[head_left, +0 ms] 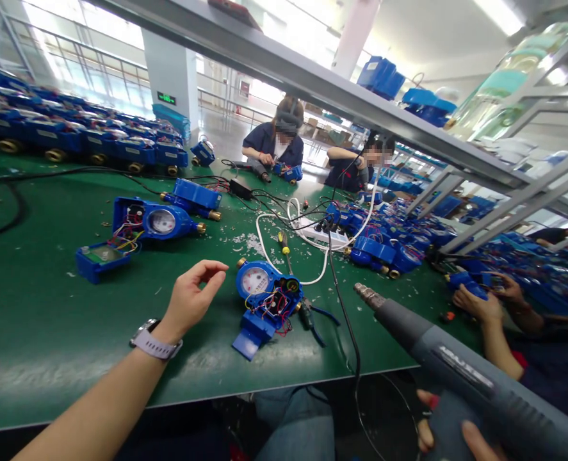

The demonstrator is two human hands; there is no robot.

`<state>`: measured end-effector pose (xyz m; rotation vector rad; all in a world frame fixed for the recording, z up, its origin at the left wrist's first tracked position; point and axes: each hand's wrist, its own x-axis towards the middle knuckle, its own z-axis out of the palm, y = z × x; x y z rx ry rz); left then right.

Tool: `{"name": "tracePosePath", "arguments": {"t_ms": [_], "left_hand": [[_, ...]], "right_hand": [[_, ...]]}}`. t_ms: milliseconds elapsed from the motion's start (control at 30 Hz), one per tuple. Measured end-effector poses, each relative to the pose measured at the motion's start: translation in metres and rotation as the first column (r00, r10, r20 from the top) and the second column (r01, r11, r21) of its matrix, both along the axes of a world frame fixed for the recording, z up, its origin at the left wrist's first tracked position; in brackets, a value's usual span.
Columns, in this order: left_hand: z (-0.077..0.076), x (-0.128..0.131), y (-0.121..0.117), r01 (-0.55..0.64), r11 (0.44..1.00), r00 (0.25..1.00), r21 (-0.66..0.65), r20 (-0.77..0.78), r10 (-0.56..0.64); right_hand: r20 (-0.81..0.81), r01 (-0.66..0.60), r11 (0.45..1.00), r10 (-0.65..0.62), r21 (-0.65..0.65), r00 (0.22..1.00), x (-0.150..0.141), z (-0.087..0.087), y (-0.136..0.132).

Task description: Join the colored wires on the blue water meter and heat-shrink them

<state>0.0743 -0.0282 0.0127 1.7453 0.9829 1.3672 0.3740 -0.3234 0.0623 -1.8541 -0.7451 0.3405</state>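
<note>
In the head view my right hand [456, 426] is wrapped round the handle of a dark heat gun [437, 349]; its metal nozzle points up and left over the green table. My left hand [197, 298], with a watch on the wrist, hovers empty with loosely curved fingers. Just right of it lies an opened blue water meter [264, 298], its round dial facing up, coloured wires exposed and cover hanging toward me. Blue-handled pliers [310, 317] lie against its right side. A yellow-and-black screwdriver [284, 244] lies behind it.
Another opened water meter [156, 221] lies at left. A white power strip [324, 232] with tangled cables is behind. Rows of meters [72, 131] stand back left, more are piled right. A black cord [341, 301] crosses the table edge. Co-worker's hands [485, 301] work at right; a metal shelf [312, 77] hangs overhead.
</note>
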Motion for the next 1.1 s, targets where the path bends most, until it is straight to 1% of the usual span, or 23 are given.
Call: {"name": "tracePosePath", "arguments": {"t_ms": [33,67,100,133,167,200,233,300,433,500,567,633,667,733,800,833,867,900,933,967,1000,1033,1100], "left_hand": [[0.001,0.001,-0.002,0.026,1.000,0.999,0.001,-0.045,-0.026],[0.003,0.002,-0.004,0.055,0.998,0.995,0.002,-0.086,-0.055],[0.004,0.003,-0.005,0.085,0.996,0.989,0.002,-0.121,-0.084],[0.005,0.004,-0.007,0.113,0.994,0.983,0.006,-0.149,-0.111],[0.005,0.005,-0.009,0.139,0.990,0.976,0.012,-0.170,-0.135],[0.005,0.006,-0.011,0.164,0.986,0.969,0.020,-0.189,-0.157],[0.005,0.007,-0.012,0.188,0.982,0.962,0.029,-0.207,-0.178],[0.003,0.009,-0.015,0.231,0.972,0.947,0.039,-0.239,-0.216],[0.001,0.012,-0.018,0.301,0.953,0.916,0.017,-0.282,-0.284],[0.000,0.014,-0.019,0.327,0.945,0.906,-0.006,-0.281,-0.315],[-0.001,0.016,-0.022,0.343,0.939,0.901,-0.041,-0.268,-0.341],[-0.002,0.018,-0.023,0.348,0.932,0.899,-0.098,-0.246,-0.361],[-0.002,0.019,-0.024,0.351,0.927,0.899,-0.134,-0.229,-0.373],[-0.003,0.021,-0.025,0.358,0.908,0.900,-0.216,-0.182,-0.397],[-0.002,0.022,-0.025,0.369,0.883,0.900,-0.291,-0.126,-0.418],[-0.001,0.023,-0.026,0.376,0.870,0.899,-0.319,-0.101,-0.426],[0.000,0.023,-0.026,0.385,0.858,0.897,-0.340,-0.080,-0.434],[0.002,0.025,-0.027,0.395,0.847,0.894,-0.355,-0.064,-0.443],[0.004,0.026,-0.028,0.407,0.838,0.889,-0.364,-0.052,-0.455],[0.006,0.028,-0.029,0.419,0.830,0.883,-0.368,-0.045,-0.466],[0.007,0.030,-0.030,0.429,0.825,0.878,-0.367,-0.045,-0.476],[0.008,0.032,-0.031,0.435,0.824,0.874,-0.362,-0.051,-0.484],[0.009,0.035,-0.033,0.441,0.830,0.869,-0.341,-0.070,-0.491]], "right_hand": [[-0.109,0.014,1.000,-0.012,0.014,0.994,0.012,-0.001,-0.007],[-0.304,0.074,0.995,-0.052,0.060,0.951,0.024,-0.005,-0.010],[-0.466,0.130,0.989,-0.081,0.076,0.881,0.036,-0.009,-0.009],[-0.570,0.172,0.982,-0.098,0.076,0.816,0.047,-0.014,-0.005],[-0.625,0.195,0.979,-0.112,0.066,0.773,0.057,-0.020,0.001],[-0.633,0.202,0.978,-0.131,0.042,0.763,0.066,-0.025,0.009],[-0.613,0.201,0.980,-0.152,0.012,0.775,0.074,-0.029,0.017],[-0.529,0.194,0.979,-0.196,-0.061,0.826,0.088,-0.036,0.034],[-0.259,0.175,0.965,-0.222,-0.194,0.940,0.117,-0.046,0.069],[-0.146,0.200,0.954,-0.236,-0.221,0.961,0.134,-0.050,0.088],[-0.051,0.246,0.944,-0.263,-0.219,0.963,0.150,-0.052,0.107],[0.052,0.275,0.938,-0.270,-0.209,0.961,0.159,-0.050,0.124],[0.102,0.281,0.938,-0.265,-0.202,0.959,0.158,-0.047,0.131],[0.209,0.284,0.945,-0.249,-0.161,0.946,0.140,-0.038,0.140],[0.312,0.236,0.970,-0.208,-0.056,0.927,0.099,-0.026,0.142],[0.353,0.140,0.989,-0.147,0.046,0.924,0.071,-0.021,0.141],[0.332,-0.006,0.995,-0.027,0.100,0.943,0.041,-0.016,0.140],[0.247,-0.165,0.982,0.137,0.095,0.959,0.009,-0.013,0.138],[0.114,-0.321,0.946,0.314,0.043,0.942,-0.022,-0.012,0.137],[-0.033,-0.443,0.896,0.443,0.025,0.896,-0.051,-0.012,0.137],[-0.171,-0.517,0.856,0.513,0.027,0.841,-0.076,-0.014,0.138],[-0.283,-0.556,0.830,0.545,0.048,0.789,-0.096,-0.017,0.141],[-0.419,-0.531,0.839,0.525,0.114,0.740,-0.123,-0.025,0.149]]}}
